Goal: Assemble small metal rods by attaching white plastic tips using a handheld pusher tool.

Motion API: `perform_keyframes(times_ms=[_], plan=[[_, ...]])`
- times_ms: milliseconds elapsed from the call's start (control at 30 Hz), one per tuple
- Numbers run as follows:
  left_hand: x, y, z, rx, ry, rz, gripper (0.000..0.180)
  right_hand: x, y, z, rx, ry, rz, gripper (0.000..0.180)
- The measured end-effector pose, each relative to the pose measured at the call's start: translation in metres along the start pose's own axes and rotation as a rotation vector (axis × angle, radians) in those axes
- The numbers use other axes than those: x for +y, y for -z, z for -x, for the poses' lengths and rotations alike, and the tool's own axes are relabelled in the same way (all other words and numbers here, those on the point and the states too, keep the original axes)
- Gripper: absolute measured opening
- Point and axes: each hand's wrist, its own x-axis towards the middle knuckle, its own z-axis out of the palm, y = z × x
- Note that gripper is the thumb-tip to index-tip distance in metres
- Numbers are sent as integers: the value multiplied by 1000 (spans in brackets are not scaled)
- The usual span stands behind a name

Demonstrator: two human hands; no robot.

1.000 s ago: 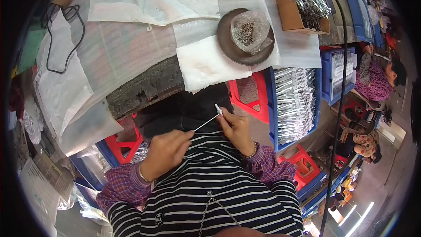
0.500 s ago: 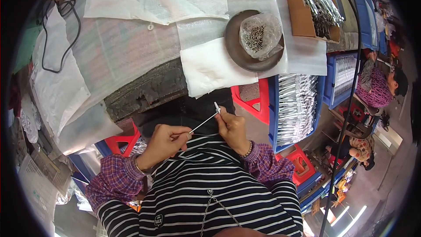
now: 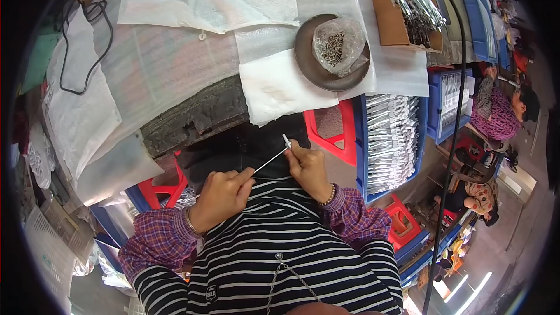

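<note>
Near the frame's middle, a slim pale rod slants between the left hand, clamped round its lower end, and the right hand, pinching a white tapered fitting at its upper end. Upper right of centre, a crinkled clear bag sits in a round dark dish.

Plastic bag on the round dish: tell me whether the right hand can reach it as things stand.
Probably yes: nothing seems to block the way to the bag, though the right hand pinches the thin white rod and might need freeing.

looped black cable, red stool
</note>
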Motion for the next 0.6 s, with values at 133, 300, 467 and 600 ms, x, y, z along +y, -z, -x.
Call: perform_keyframes(times_ms=[133, 300, 467, 600], plan=[[-1, 1, 8, 29, -15, -46, 19, -4, 2, -1, -98, -2, 39, 14], [-8, 1, 18, 66, 17, 108, 22, -9, 15, 1, -197, -138, -72, 21], [-9, 7, 26, 67, 70, 175, 31, -8, 20, 1, -265, -466, -724, 29], [-4, 3, 31, 176, 93, 263, 38, -17, 19, -7, -292, -513, -769, 29]])
